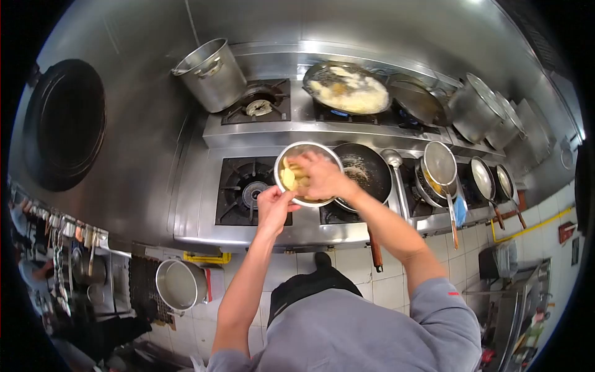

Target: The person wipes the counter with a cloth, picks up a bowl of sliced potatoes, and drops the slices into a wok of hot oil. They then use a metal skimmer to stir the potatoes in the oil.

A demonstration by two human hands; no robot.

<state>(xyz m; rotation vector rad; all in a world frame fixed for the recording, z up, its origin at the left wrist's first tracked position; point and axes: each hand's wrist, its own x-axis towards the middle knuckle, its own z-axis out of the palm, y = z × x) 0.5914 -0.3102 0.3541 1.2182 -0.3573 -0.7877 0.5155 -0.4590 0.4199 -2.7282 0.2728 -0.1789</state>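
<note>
A round metal bowl with yellow pieces in it is held over the front of the stove. My left hand grips the bowl's near left rim, its fingers closed on it. Inside the bowl is my right hand, blurred by motion, over the yellow pieces; whether its fingers hold any is hidden. Just right of the bowl sits a black frying pan with brown residue and a handle toward me. Behind, pale food fries in a large pan over a blue flame.
A tall pot stands at the back left. Right of the black pan are a ladle, a strainer over a bowl, and small pans. Large pots stand at the back right. Another pot is low at the left.
</note>
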